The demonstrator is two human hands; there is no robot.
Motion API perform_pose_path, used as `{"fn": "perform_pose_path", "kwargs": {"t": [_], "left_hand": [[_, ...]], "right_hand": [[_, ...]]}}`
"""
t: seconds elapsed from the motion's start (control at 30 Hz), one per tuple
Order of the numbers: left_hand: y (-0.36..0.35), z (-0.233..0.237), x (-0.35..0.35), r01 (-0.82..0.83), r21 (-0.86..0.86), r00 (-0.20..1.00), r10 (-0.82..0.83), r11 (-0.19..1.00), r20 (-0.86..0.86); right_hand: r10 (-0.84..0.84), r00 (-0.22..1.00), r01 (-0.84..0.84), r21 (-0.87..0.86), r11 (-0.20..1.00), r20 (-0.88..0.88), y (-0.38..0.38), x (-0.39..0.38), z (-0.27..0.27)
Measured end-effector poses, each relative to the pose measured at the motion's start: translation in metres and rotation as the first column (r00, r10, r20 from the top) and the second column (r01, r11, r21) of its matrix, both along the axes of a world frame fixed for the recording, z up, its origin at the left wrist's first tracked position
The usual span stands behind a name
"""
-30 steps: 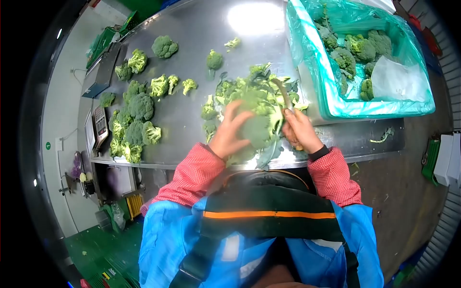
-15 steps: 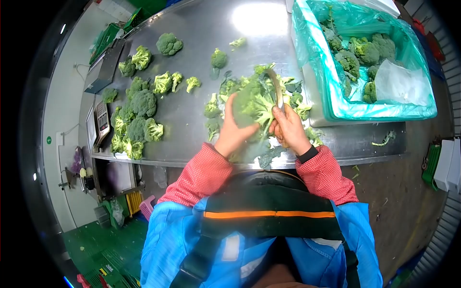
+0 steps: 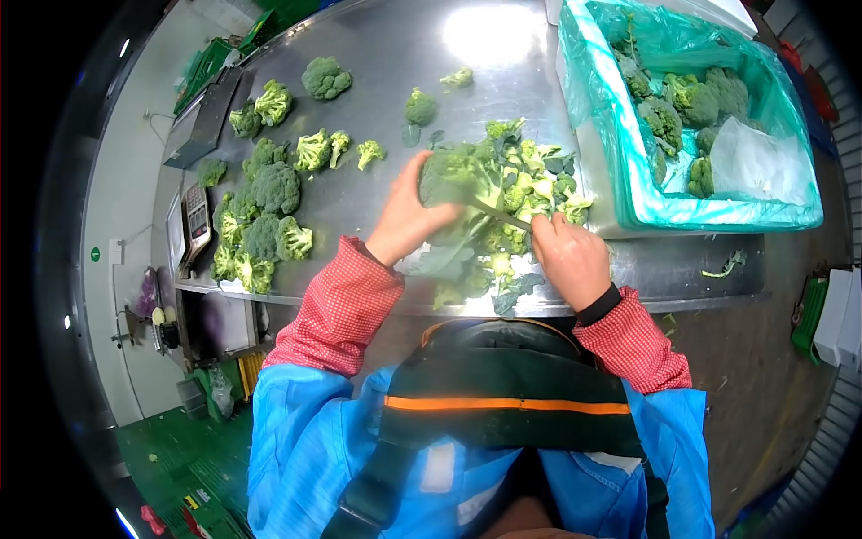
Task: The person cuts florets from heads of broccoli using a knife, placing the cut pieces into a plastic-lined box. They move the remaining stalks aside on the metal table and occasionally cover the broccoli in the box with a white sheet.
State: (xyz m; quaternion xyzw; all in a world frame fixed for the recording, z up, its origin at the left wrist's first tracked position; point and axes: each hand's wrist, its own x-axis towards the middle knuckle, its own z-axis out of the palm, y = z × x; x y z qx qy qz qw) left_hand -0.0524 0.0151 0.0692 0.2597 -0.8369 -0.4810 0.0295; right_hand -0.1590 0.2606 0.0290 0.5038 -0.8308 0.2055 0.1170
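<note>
My left hand (image 3: 406,217) grips a broccoli head (image 3: 446,174) above the steel table (image 3: 377,54). My right hand (image 3: 569,259) holds a knife (image 3: 496,214) whose blade reaches left to the base of that head. Under and around both hands lies a pile of cut leaves and stem trimmings (image 3: 525,184). Both sleeves are red checked fabric over a blue apron.
Several trimmed broccoli heads (image 3: 263,216) lie on the table's left side, with single ones (image 3: 326,78) farther back. A box lined with a green plastic bag (image 3: 700,108) holds more broccoli at right. A scale (image 3: 194,220) sits at the table's left edge.
My left hand has carried the broccoli head up and to the left. The knife has swung from pointing upright to lying sideways toward the head. My right hand has dropped slightly.
</note>
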Motion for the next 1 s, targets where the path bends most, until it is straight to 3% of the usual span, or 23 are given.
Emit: {"fn": "perform_pose_path", "kwargs": {"t": [0.13,0.4,0.5,0.57,0.6,0.63,0.7,0.73,0.77,0.8,0.87,0.9,1.0], "left_hand": [[-0.002,-0.009,0.002,0.015,-0.062,1.0,-0.016,0.998,-0.018],[-0.006,-0.013,0.017,-0.041,-0.073,0.996,0.047,0.997,0.081],[0.003,-0.004,0.014,0.021,-0.284,0.984,0.03,0.959,0.174],[0.006,0.0,0.013,-0.041,-0.179,0.985,0.07,0.983,0.158],[0.007,0.001,0.014,-0.069,-0.123,0.984,0.088,0.99,0.158],[0.006,0.004,0.014,-0.078,0.076,0.994,0.072,0.994,0.082],[0.004,0.008,0.016,-0.125,0.087,0.987,0.116,0.988,0.108],[0.001,0.009,0.019,-0.151,0.089,0.983,0.139,0.985,0.121],[-0.018,-0.024,0.031,-0.094,-0.203,0.991,0.11,0.975,0.07],[-0.024,-0.021,0.037,-0.11,-0.117,0.992,0.116,0.987,0.041],[-0.029,-0.012,0.039,-0.124,0.061,0.992,0.125,0.99,-0.022],[-0.026,-0.008,0.039,-0.152,0.102,0.988,0.153,0.983,-0.005],[-0.028,-0.015,0.035,-0.125,-0.001,0.992,0.125,0.992,-0.026]], "right_hand": [[-0.118,0.992,0.12,0.089,0.989,-0.033,-0.003,-0.002,-0.006],[-0.151,0.977,0.137,0.095,0.986,0.151,-0.011,0.015,-0.034],[-0.099,0.991,0.092,0.075,0.993,0.093,-0.015,0.011,-0.033],[-0.088,0.993,0.079,0.108,0.991,0.084,-0.02,0.006,-0.032],[-0.084,0.98,0.071,0.073,0.995,0.182,-0.02,0.007,-0.035],[-0.081,0.957,0.073,0.038,0.997,0.279,-0.02,0.008,-0.039],[0.024,0.892,0.033,-0.118,0.992,0.451,-0.019,0.006,-0.065],[0.127,0.846,0.004,-0.245,0.97,0.518,-0.019,0.006,-0.096],[0.233,0.787,-0.007,-0.369,0.929,0.572,-0.017,0.006,-0.113],[-0.123,0.389,0.228,0.034,0.973,0.913,-0.01,-0.006,-0.085],[-0.187,0.064,0.333,0.155,0.93,0.98,0.001,-0.02,-0.065],[-0.106,0.253,0.287,0.03,0.957,0.962,0.001,-0.018,-0.063],[-0.035,0.632,0.171,-0.095,0.981,0.774,-0.015,0.001,-0.021]]}}
